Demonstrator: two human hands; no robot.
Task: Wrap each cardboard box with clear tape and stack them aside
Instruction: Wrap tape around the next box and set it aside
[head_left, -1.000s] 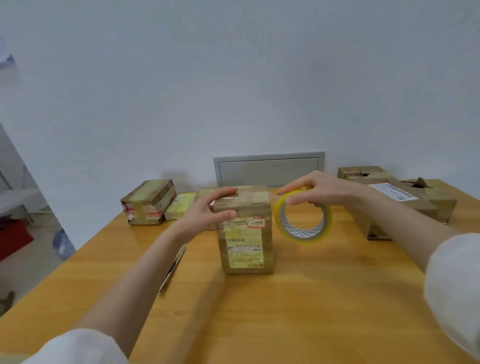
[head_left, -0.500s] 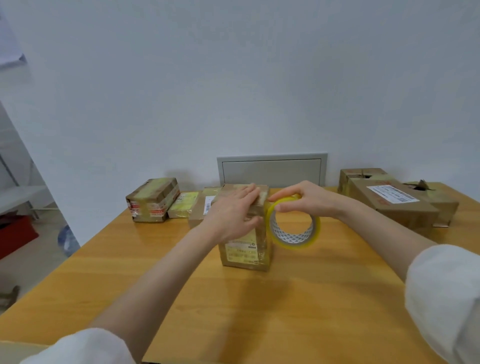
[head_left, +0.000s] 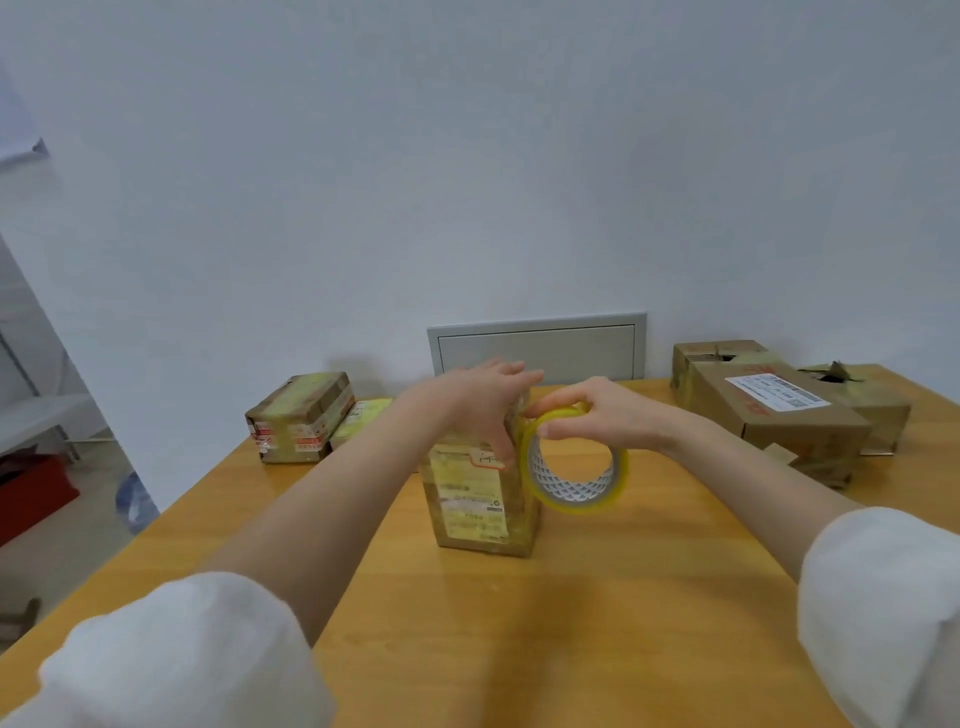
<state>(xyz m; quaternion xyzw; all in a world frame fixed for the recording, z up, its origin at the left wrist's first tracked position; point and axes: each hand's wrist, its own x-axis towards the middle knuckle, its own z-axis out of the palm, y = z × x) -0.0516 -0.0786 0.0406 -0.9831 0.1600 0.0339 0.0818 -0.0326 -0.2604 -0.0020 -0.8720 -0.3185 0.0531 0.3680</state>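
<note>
Small parcel-packing stn, plain office-type rm.
You're at a wood table (head_left: 519, 649) vs. white wall (head_left: 467, 182) w/ grey access panel (head_left: 535, 345); labelled shipping carton (head_left: 779, 415) on rt, taped-up parcel (head_left: 298, 418) on lt, tape roll (head_left: 576, 478) in front.

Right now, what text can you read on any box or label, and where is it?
No text can be read.
Upright box: yellow label and handwritten mark, blurred.
Right box: white shipping label, too small.
Left box: red-and-white stickers, blurred.
Tape roll: no words visible.

Wooden table (head_left: 571, 623): upright box (head_left: 480, 499), taped boxes (head_left: 301, 418), open boxes (head_left: 779, 410).
</note>
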